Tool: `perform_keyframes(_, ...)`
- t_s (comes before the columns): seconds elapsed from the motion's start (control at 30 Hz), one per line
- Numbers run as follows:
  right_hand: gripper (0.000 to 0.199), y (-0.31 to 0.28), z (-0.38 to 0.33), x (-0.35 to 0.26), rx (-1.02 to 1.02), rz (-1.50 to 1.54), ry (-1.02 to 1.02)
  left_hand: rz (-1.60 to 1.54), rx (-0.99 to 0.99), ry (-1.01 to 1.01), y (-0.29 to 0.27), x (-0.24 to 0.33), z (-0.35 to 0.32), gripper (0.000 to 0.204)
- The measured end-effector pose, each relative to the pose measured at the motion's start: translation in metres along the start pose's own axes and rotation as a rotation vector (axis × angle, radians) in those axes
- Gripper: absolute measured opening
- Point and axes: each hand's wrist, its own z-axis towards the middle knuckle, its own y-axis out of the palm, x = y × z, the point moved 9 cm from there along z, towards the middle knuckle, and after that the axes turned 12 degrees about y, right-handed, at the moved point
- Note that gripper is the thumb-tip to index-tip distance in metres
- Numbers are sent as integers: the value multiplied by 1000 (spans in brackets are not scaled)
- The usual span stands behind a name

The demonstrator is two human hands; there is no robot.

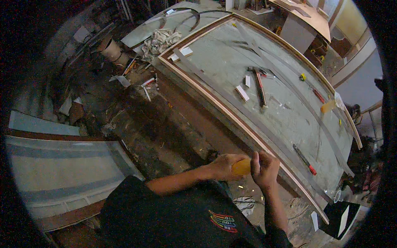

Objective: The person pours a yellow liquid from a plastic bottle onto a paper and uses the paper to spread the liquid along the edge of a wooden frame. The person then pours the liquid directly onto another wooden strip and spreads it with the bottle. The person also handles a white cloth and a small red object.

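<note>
Dim, cluttered workshop, head view; big pale table [217, 53] with wooden edging [243, 127]; yellow thing [241, 167], maybe a tape roll, is just off its near side, in front of the body; left hand [226, 166] wrapped round it; right hand [265, 168] curled up at its right end, can't tell if it's gripping; risk: left grip slackens, yellow thing drops to the littered floor [138, 134]; right forearm [275, 206] swung wide could catch the edging or red-ended tool [304, 159]; hammer [260, 88] lies farther in, less exposed; labels: dark shirt [169, 211] has multicoloured lettering [223, 221]; no brand legible elsewhere
</note>
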Motion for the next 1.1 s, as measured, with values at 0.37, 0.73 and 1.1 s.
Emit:
perform_keyframes(0.37,73,143,77,-92,-166,-540,165,681,187,-330,-157,-60,-98,63)
perform_keyframes(0.73,55,325,139,-306,-225,-214,-325,408,162,-217,-391,-120,-173,44)
perform_keyframes(1.1,35,353,187,-383,-170,-101,-721,-64,-243,-193,-459,-175,-140,43)
